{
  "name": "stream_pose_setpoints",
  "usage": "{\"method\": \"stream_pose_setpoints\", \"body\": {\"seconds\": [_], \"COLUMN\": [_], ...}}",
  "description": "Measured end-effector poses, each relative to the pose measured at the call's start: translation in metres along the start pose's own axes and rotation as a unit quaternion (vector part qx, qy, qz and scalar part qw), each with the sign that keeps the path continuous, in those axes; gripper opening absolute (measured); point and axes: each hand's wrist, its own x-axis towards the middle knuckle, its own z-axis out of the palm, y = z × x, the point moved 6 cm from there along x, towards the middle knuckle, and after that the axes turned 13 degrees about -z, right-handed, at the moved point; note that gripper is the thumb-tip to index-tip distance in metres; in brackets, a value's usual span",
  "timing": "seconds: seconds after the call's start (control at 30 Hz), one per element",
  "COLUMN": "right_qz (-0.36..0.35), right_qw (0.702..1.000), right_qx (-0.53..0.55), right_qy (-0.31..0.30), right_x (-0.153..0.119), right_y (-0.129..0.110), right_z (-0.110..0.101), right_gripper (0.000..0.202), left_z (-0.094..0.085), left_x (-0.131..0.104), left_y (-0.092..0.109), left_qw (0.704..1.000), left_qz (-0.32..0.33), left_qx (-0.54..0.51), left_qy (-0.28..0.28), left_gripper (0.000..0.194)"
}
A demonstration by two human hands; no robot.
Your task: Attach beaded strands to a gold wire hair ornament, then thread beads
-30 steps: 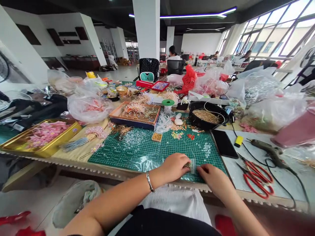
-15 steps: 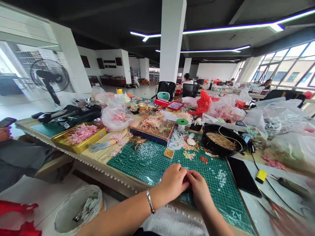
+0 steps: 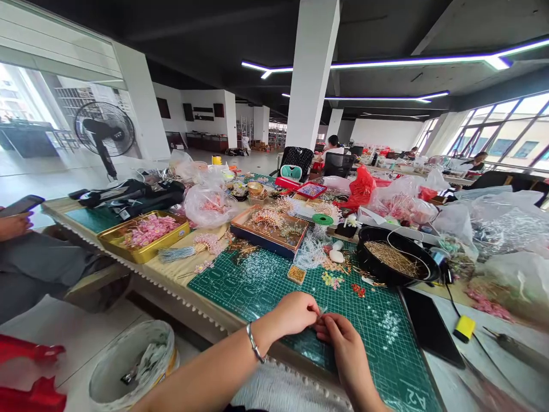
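The small see-through thing [image 3: 322,313] is over the near part of the green mat [image 3: 227,292], pinched between your two hands. Your fingers hide most of it, so you cannot tell which way its long side runs or where it points. Only a thin, clear, shiny bit pokes out at the fingertips.

Your left hand [image 3: 298,312] is curled narrow, with thumb and fingers closed on it. Your right hand [image 3: 345,340] pinches it from the right, fingertips close to the left ones.

Farther up the mat, a little square box [image 3: 295,280] is full of tiny gold beads. Past it, to the left, a big open box [image 3: 261,242] with dark blue sides holds beaded, fan-shaped pieces. On the far right, a round black pan [image 3: 377,276] holds lots of thin, straw-colored sticks.

To the left on the table [image 3: 156,273], a gold tin [image 3: 137,257] is heaped with pink flowers. Behind it, a clear bag [image 3: 206,213] has pink and orange bits inside. Far back, a red tray [image 3: 307,195] holds small bluish-purple bits. Down on the floor at the near left, a pail [image 3: 100,389] has scraps in it.
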Motion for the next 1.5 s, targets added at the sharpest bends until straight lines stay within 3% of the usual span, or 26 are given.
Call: {"method": "stream_pose_setpoints", "body": {"seconds": [0.2,0.33,0.67,0.87,1.13,1.33,1.5], "right_qz": [0.007,0.013,0.073,0.104,0.08,0.053,0.042], "right_qw": [1.0,1.0,0.997,0.994,0.996,0.991,0.974], "right_qx": [-0.013,-0.021,0.02,0.025,-0.004,-0.067,-0.167], "right_qy": [0.002,0.0,0.001,-0.011,-0.047,-0.098,-0.147], "right_x": [0.001,0.004,0.001,0.002,0.004,0.008,0.011], "right_y": [-0.005,-0.006,-0.009,-0.014,-0.018,-0.022,-0.024], "right_z": [-0.001,0.0,-0.003,-0.002,0.003,0.009,0.012], "right_gripper": [0.037,0.03,0.048,0.039,0.038,0.025,0.029], "left_z": [0.012,0.011,0.015,0.016,0.024,0.011,-0.002], "left_x": [0.004,-0.001,0.001,-0.002,-0.001,-0.004,-0.004], "left_y": [-0.004,-0.001,-0.008,-0.01,-0.014,-0.007,0.002], "left_qw": [0.999,0.998,0.998,0.997,0.997,1.0,0.999], "left_qz": [-0.039,-0.05,-0.041,-0.023,-0.008,-0.008,0.001], "left_qx": [0.012,0.022,-0.029,-0.065,-0.082,-0.02,0.05], "left_qy": [-0.015,0.014,0.032,0.031,-0.007,-0.003,-0.015], "left_gripper": [0.019,0.016,0.017,0.02,0.024,0.019,0.012]}}
